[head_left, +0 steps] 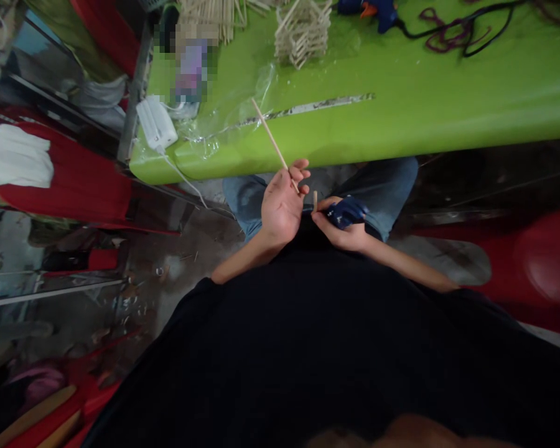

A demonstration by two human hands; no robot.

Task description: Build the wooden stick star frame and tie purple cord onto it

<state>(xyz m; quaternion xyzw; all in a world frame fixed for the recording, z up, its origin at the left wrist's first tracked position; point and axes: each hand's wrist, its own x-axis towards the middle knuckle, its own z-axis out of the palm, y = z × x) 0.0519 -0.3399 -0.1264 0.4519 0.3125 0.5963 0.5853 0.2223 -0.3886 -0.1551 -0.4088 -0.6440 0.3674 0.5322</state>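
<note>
My left hand [282,205] pinches a long thin wooden stick [269,135] that slants up and left over the edge of the green table [448,106]. My right hand [343,223] is closed on a dark blue cutting tool [346,212] in my lap. A short wooden piece [315,200] stands at its fingertips, right next to the left hand. Both hands sit just below the table's front edge, above my jeans.
On the table lie a stacked stick structure [302,31], a bundle of loose sticks [212,15], a blue glue gun [371,9] with dark cables, clear plastic wrap [233,106] and a white power adapter [156,122]. Red stools stand at left and right.
</note>
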